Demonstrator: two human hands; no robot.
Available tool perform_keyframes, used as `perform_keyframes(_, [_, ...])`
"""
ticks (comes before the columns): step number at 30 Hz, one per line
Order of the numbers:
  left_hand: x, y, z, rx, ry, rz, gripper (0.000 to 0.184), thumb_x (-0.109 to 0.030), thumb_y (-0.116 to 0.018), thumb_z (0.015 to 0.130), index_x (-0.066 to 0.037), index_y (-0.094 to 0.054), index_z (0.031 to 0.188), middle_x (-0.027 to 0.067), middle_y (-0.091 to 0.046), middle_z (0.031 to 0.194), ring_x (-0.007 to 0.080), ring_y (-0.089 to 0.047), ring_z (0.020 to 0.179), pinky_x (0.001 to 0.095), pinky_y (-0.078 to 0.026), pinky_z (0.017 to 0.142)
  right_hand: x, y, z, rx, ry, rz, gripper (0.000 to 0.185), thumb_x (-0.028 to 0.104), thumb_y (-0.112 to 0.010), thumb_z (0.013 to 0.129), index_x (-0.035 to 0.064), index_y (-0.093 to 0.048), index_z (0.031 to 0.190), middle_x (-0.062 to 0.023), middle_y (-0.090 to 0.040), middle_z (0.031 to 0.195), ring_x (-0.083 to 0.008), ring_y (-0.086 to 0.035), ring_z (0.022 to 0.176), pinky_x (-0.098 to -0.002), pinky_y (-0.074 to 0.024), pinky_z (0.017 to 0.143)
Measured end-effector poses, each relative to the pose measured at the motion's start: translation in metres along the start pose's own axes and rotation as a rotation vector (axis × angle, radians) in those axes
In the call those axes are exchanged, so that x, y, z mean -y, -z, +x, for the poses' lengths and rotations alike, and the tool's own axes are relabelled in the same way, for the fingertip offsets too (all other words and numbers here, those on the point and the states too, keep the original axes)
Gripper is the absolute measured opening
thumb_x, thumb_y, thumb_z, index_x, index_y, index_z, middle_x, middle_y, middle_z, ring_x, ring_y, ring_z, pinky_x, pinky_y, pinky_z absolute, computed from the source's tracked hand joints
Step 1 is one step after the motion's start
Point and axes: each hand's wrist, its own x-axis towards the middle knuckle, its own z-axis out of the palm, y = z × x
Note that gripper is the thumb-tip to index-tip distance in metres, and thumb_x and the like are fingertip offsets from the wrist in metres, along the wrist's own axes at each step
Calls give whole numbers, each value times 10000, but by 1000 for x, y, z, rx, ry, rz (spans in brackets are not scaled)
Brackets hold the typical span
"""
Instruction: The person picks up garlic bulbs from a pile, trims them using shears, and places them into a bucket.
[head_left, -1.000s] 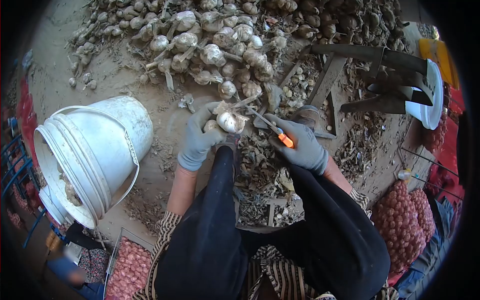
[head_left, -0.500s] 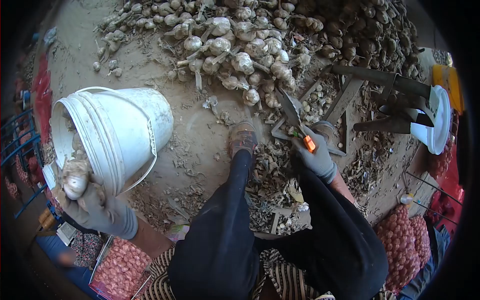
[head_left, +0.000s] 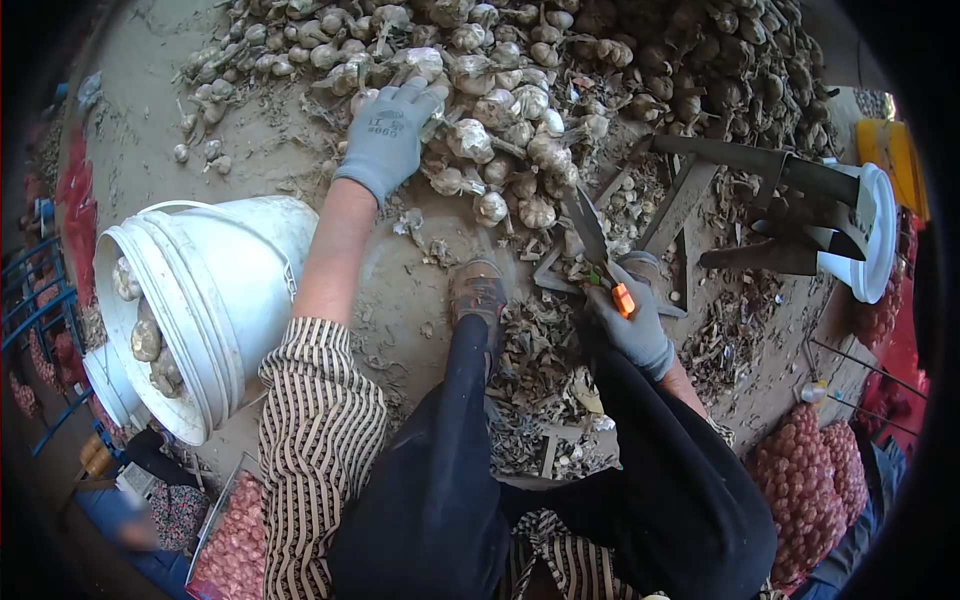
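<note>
On the floor [head_left: 390,285], garlic bulbs [head_left: 470,140] lie heaped, the left hand [head_left: 392,132] over their near edge; whether its grip holds one, I cannot tell. The right hand [head_left: 636,332] has its grip round an orange-handled cutter [head_left: 594,236]. Bulbs look light, firm, papery-skinned, best cupped round the belly.

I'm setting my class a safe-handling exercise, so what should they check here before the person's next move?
1. Left hand gloved, at the garlic pile: ok.
2. Left hand's grip on a bulb: cannot tell; its fingertips are among the bulbs.
3. Cutting tool held in the gloved right hand: ok.
4. Blades apart from the left hand: ok.
5. White bucket uncovered: ok, bulbs visible inside.
6. Ground between the shoes free of scraps: not ok.
</note>
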Motion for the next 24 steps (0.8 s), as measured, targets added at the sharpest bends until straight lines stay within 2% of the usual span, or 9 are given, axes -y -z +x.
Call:
perform_keyframes(5, [1,9,4,145,130,-182,582,-103,-693,771,-245,-569,1321,105,-569,1340,350,-603,1136,468,-513,935,4,3,1,-43,39,-49,473,127,-676,916,18,-558,1361,-120,-674,949,-142,-626,868,-300,-494,821])
perform_keyframes(6, [-6,13,-5,21,179,-257,567,-159,-779,750,-152,-574,1279,113,-627,1206,292,-646,1028,406,-542,871,6,2,1,-46,40,-47,473,127,-676,916,18,-558,1361,-120,-674,949,-142,-626,868,-300,-494,821])
perform_keyframes(8, [-22,2,-32,-81,435,-972,546,-219,-807,803,-23,-563,1250,70,-675,999,162,-656,791,296,-547,672,11,3,3,-80,172,-239,548,171,-688,895,37,-527,1402,-189,-680,975,-293,-679,877,-360,-511,820])
perform_keyframes(9, [-49,29,-41,19,671,-1327,555,-264,-821,833,26,-551,1221,21,-648,846,62,-594,639,187,-467,508,12,7,4,-33,140,-336,622,214,-692,873,47,-490,1437,-221,-670,986,-402,-648,899,-421,-513,807])
perform_keyframes(11, [-84,23,-67,71,780,-1570,588,-287,-837,822,20,-547,1230,18,-643,818,44,-575,608,178,-440,457,10,6,6,-97,304,-449,625,234,-677,880,44,-481,1442,-201,-654,932,-395,-636,862,-440,-502,770])
perform_keyframes(14, [-128,19,-88,99,762,-1632,616,-336,-850,813,52,-556,1191,24,-631,751,48,-554,544,190,-433,420,19,10,4,-13,221,-615,674,203,-657,831,40,-463,1456,-183,-614,937,-365,-618,905,-434,-490,786])
perform_keyframes(15, [-136,21,-89,117,812,-1617,677,-321,-928,708,39,-550,1138,34,-635,788,56,-576,557,198,-437,383,22,11,4,18,204,-675,703,199,-656,805,45,-459,1462,-161,-604,948,-345,-610,929,-429,-485,821])
perform_keyframes(18, [-146,17,-95,242,826,-1610,677,-320,-925,713,42,-551,1147,39,-635,792,52,-572,556,198,-435,385,19,12,7,-44,349,-809,711,217,-665,808,53,-455,1468,-137,-603,941,-327,-611,931,-430,-482,833])
perform_keyframes(24, [-142,18,-104,249,861,-1518,633,-319,-920,715,65,-592,1097,48,-647,790,69,-587,569,218,-457,419,23,12,6,7,327,-888,730,293,-675,833,67,-435,1484,-112,-593,944,-302,-608,948,-422,-479,830])
